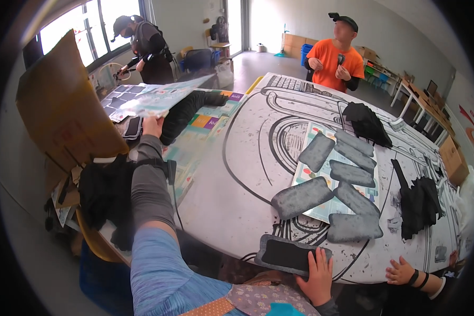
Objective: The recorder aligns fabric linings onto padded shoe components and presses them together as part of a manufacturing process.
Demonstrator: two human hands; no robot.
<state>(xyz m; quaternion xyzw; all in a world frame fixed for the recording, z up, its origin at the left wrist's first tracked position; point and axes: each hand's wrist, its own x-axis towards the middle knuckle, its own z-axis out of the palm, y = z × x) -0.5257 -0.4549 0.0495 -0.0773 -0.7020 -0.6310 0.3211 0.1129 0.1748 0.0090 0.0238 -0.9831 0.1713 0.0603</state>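
Your left arm is stretched far forward and to the left, with the left hand (152, 126) closed in a grip. Your right hand (317, 274) lies flat near your body, fingers spread.

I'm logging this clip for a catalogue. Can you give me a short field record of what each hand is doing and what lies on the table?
left hand: stretched out to the left, gripping a printed sheet
right hand: resting on a grey pad with a black centre at the table edge
on table: grey pads on a printed mat, black fabric pieces
nearby: another person's hand at the table edge
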